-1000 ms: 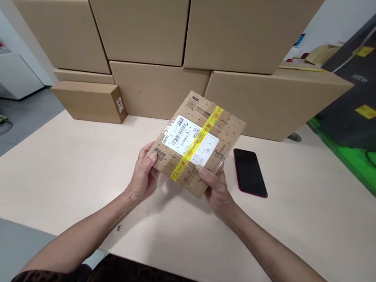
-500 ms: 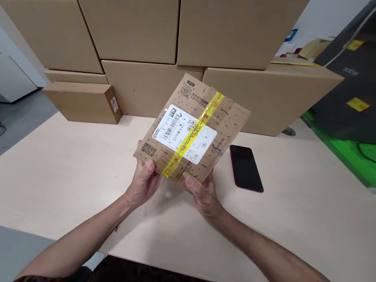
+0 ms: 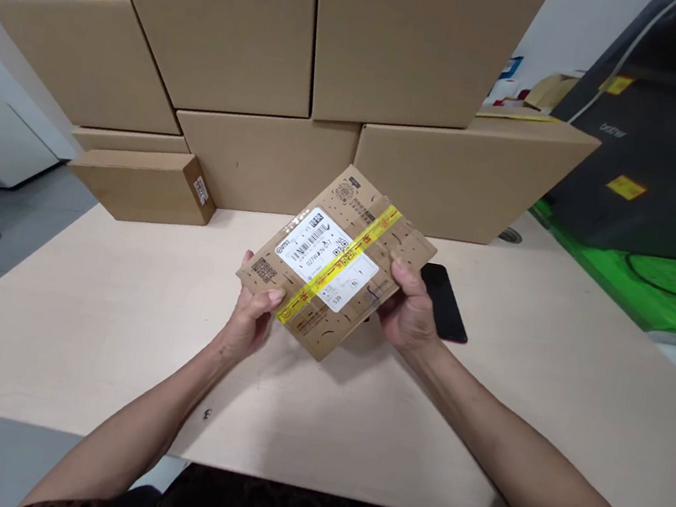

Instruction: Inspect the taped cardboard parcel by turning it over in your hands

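Parcel between left fingers and right fingers

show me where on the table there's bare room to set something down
Bare tabletop lies left of the left hand, in front of the small carton, and right of the smartphone. Crowded: the back, where cardboard boxes stand stacked.

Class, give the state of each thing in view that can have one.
Package: tilted, held above the table
Yellow tape: stuck across the package
Label: partly under yellow tape
Phone: lying flat, screen dark
Small box: closed on visible sides
Large boxes: stacked
Left hand: gripping package
Right hand: gripping package
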The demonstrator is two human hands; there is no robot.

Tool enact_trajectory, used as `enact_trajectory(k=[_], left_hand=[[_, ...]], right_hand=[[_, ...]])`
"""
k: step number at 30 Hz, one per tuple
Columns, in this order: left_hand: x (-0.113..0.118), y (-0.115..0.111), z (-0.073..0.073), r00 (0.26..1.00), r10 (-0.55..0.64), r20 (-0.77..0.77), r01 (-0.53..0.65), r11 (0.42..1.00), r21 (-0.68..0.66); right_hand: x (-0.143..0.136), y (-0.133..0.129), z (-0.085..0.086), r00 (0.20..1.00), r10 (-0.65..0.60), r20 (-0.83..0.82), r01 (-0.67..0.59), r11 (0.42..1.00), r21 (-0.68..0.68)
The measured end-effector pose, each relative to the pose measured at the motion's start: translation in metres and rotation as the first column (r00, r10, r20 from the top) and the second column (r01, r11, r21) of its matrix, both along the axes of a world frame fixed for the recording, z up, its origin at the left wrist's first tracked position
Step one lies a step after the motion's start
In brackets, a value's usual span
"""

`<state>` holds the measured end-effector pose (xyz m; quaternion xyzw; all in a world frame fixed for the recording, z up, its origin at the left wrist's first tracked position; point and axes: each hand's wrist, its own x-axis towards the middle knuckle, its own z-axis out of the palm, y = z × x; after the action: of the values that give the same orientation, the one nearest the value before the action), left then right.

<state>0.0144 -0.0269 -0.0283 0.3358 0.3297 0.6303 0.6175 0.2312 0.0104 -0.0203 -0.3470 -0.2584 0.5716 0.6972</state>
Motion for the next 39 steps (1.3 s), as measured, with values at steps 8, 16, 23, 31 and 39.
enact_trajectory(k=[8,16,23,31,39], left_hand=[[-0.018,0.013,0.011,0.984,0.14,-0.109,-0.131,0.988,0.086],[-0.039,0.028,0.011,0.971,0.219,-0.097,-0.208,0.971,0.114],[-0.047,0.02,0.018,0.984,-0.032,-0.176,0.053,0.992,0.116],[-0.055,0.022,0.013,0.972,-0.206,-0.11,0.202,0.978,-0.05],[-0.047,0.027,0.014,0.974,-0.16,-0.158,0.173,0.982,0.077]], right_hand=[[0.022,0.008,0.017,0.98,0.173,0.101,-0.163,0.981,-0.102],[0.025,0.01,0.0,0.849,0.455,0.269,-0.443,0.89,-0.106],[0.064,0.024,0.01,0.732,0.42,0.537,-0.515,0.856,0.032],[0.087,0.037,0.008,0.451,0.099,0.887,-0.511,0.843,0.166],[0.069,0.03,0.011,0.736,0.205,0.646,-0.379,0.914,0.141]])
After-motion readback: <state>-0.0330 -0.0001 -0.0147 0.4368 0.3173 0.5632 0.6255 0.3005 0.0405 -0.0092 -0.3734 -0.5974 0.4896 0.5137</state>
